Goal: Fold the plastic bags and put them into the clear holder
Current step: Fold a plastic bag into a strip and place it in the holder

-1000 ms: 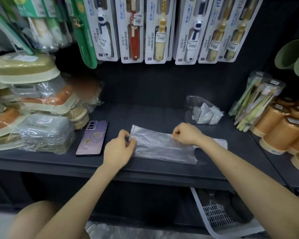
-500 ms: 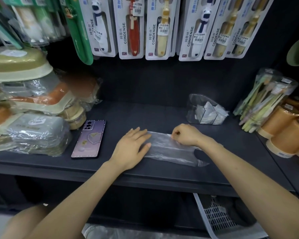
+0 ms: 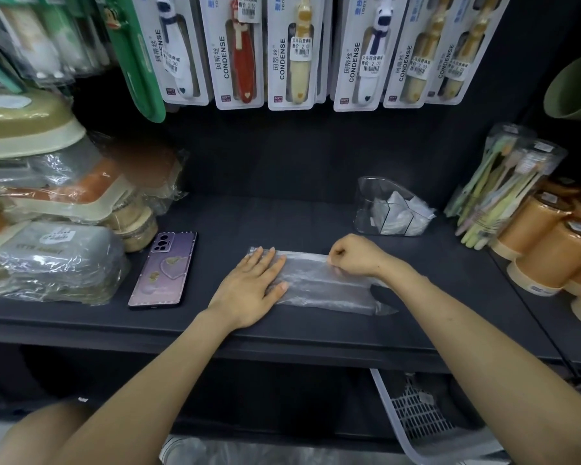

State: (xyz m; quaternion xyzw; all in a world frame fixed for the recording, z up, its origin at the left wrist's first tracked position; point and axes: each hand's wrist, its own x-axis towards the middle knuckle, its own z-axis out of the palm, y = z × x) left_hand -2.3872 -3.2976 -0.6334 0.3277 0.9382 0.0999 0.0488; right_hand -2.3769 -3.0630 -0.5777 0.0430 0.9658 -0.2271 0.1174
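My left hand [image 3: 249, 290] lies flat with fingers straight, pressing on the bag [image 3: 319, 286]. My right hand [image 3: 358, 256] is curled, pinching the bag's far edge. The bag lies as a long strip on the dark shelf [image 3: 282, 219], with a phone [image 3: 163, 270] to its left. Behind it, the holder [image 3: 369, 196] contains folded bags [image 3: 399, 213].

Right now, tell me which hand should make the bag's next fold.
Right, probably. The right hand pinches the far edge of the plastic bag, ready to carry it over; the left hand lies flat, pinning its left end.
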